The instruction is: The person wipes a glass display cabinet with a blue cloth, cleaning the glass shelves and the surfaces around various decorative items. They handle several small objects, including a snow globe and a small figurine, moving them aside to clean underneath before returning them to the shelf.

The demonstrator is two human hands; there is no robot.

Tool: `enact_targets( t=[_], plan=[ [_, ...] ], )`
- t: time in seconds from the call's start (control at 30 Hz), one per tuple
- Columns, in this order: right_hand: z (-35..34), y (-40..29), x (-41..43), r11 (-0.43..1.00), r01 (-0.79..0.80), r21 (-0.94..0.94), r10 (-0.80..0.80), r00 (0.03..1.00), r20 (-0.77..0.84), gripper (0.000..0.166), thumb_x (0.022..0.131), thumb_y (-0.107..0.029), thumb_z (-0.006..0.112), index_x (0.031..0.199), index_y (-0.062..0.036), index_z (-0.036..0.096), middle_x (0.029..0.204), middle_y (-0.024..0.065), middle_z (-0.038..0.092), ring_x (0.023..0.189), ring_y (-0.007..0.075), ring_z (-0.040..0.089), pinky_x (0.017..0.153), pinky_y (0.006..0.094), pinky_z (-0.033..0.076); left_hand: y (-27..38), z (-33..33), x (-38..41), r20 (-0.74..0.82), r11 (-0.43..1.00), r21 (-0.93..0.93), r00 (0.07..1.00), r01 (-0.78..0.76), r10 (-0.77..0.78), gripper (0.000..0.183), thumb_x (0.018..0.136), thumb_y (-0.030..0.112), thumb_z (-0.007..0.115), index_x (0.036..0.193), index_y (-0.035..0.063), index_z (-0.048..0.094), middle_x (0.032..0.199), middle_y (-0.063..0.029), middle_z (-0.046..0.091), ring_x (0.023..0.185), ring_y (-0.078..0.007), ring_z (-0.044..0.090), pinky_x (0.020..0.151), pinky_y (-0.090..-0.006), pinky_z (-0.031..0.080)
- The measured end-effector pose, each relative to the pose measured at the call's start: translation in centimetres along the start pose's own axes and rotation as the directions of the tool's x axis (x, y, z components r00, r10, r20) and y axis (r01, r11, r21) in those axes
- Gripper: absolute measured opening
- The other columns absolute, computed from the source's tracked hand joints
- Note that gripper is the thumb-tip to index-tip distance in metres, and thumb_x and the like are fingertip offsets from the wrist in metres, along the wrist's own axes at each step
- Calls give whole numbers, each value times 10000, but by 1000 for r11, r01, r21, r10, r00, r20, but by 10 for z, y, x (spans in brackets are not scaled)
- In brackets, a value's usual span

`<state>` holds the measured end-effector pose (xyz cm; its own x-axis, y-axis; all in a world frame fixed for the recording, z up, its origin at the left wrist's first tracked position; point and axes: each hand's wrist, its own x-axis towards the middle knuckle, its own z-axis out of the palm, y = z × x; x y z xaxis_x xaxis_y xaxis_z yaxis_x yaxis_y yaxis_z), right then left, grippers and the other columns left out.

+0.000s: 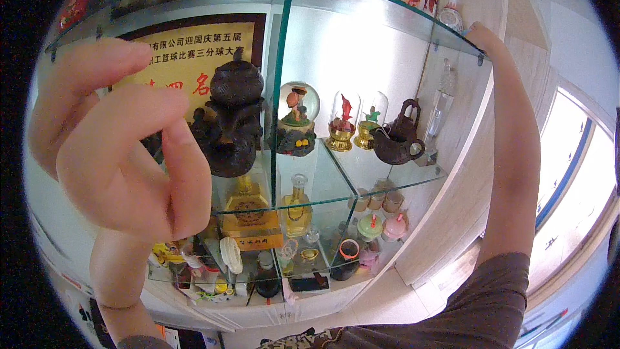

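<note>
My left hand (131, 155) is raised close to the camera at the left, its fingers curled and nothing seen between them. Just right of it, a dark teapot-like ornament (236, 121) stands on a glass shelf before a framed plaque (193, 48). My right hand (482, 39) reaches up at the upper right, by the top glass shelf's corner and beside a patterned porcelain vase (450, 18); its fingers are partly hidden, so its hold cannot be told. Below that shelf are a snow globe (298, 116), two glass-domed figurines (343, 123) and a dark teapot (398, 140).
Glass shelf edges (286, 92) and an upright glass ornament (438, 116) stand in front of me. Lower shelves hold a yellow glass bottle (296, 211), a wooden box (256, 235), lidded cups (370, 227) and small items. A pale wooden side panel (460, 169) bounds the cabinet at right.
</note>
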<state>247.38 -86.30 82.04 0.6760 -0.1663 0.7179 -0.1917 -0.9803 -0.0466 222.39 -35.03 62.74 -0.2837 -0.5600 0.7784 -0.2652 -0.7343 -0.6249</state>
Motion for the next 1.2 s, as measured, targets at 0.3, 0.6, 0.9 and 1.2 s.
enact_targets(
  t=[0.3,0.6,0.9,1.2],
  plan=[
    [1,15,9,960,144,241,-210,938,276,328,869,-246,524,1107,-21,549,975,65,596,893,146,515,809,286,429,-3,2,-18,-12,995,-63,997,71,-72,292,782,21,581,1059,17,487,1058,-203,550,977,-337,546,867,-434,441],
    [-8,1,-20,936,204,286,-228,972,54,241,906,-245,467,924,-38,589,860,35,570,835,136,488,764,282,410,-4,0,-27,-22,980,-99,984,175,-178,203,815,71,602,1001,11,546,1103,-245,580,1055,-351,539,940,-462,399],
    [-12,-20,-59,883,244,402,-172,963,-207,225,911,-279,467,907,-80,573,810,18,545,802,118,482,738,263,390,7,3,-24,-7,969,-90,973,230,-231,170,825,71,600,980,19,555,1115,-231,580,1070,-352,534,968,-455,381],
    [26,-53,-156,-315,319,894,83,948,-308,275,926,-234,503,1119,-55,582,948,40,623,913,169,576,887,309,435,54,10,-33,71,892,-250,926,377,-371,258,810,135,581,1036,34,510,1104,-201,538,1025,-307,507,942,-417,385]
  ],
)
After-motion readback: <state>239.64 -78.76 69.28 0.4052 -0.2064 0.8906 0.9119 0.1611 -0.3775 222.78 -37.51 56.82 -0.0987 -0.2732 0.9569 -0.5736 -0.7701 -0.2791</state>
